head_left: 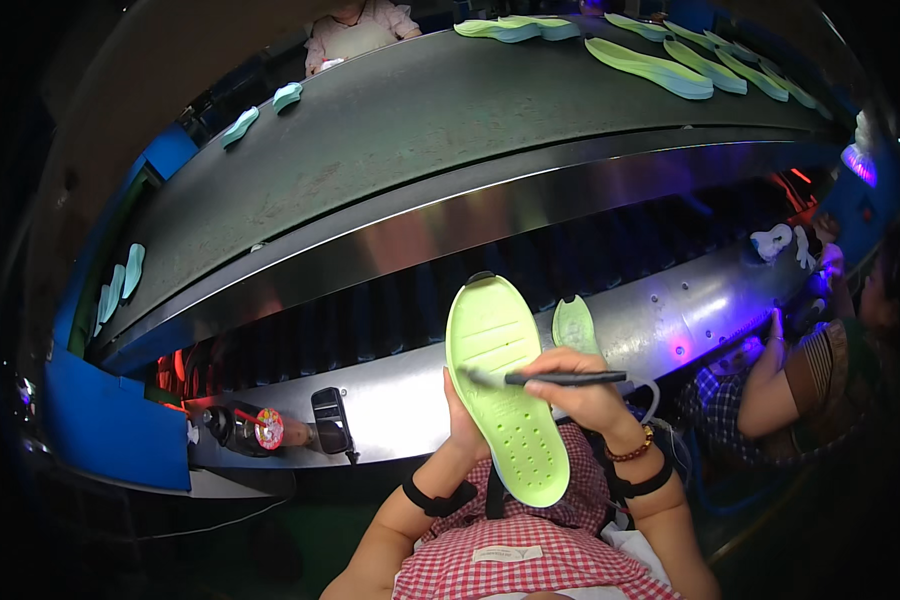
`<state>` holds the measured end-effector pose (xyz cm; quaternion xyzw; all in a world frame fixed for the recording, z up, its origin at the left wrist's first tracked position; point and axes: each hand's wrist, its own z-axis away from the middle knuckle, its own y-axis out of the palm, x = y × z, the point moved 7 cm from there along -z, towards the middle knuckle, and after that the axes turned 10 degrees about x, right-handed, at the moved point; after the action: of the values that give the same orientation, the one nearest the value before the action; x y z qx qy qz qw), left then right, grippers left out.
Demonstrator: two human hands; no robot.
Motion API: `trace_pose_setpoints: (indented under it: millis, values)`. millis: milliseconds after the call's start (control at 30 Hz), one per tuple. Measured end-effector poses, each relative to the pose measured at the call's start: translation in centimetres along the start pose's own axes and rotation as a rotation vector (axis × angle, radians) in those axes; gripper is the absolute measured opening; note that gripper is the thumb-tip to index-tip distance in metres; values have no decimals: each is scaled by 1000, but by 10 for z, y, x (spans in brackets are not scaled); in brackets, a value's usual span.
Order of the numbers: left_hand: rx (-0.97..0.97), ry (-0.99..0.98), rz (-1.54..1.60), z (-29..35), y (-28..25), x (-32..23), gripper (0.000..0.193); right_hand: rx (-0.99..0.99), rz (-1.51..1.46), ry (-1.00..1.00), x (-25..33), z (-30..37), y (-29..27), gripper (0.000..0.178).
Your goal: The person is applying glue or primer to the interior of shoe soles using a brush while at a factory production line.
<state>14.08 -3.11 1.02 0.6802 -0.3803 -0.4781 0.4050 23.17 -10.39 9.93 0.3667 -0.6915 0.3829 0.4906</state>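
A lime-green shoe sole (495,330) is held up in front of my body, its hollow upper face toward me and rows of small holes near its lower end. My left hand (462,418) grips it from the left edge, with some fingers hidden behind it. A thin brush (585,379) with a black handle is pinched in my right hand (588,402). Its blurred bristle end lies over the middle of the sole; whether it touches is hard to tell. Just past my right hand, another green sole (573,320) rests on the metal ledge.
Beyond the metal ledge (395,390) runs a dark conveyor belt (400,140) carrying several soles (650,68). A cup with a red straw (269,428) and a black case (331,420) stand at left. Coworkers sit at right (770,390) and across the belt (360,35).
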Motion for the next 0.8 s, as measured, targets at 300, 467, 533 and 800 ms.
trace_pose_setpoints:
  millis: [300, 467, 533, 800]
  values:
    - [-282, 271, -344, 1, -8, -32, 81, 194, 27, 7, 9, 8, 8, 23]
    - [-194, 360, -361, -5, 4, -48, 101, 148, 54, -58, 10, 10, 4, 24]
    - [-208, 383, -379, -6, -1, -54, 103, 163, 63, -29, 7, 9, 6, 24]
    - [-132, 516, -283, -5, 12, -82, 106, 184, 145, -162, 15, 18, 6, 25]
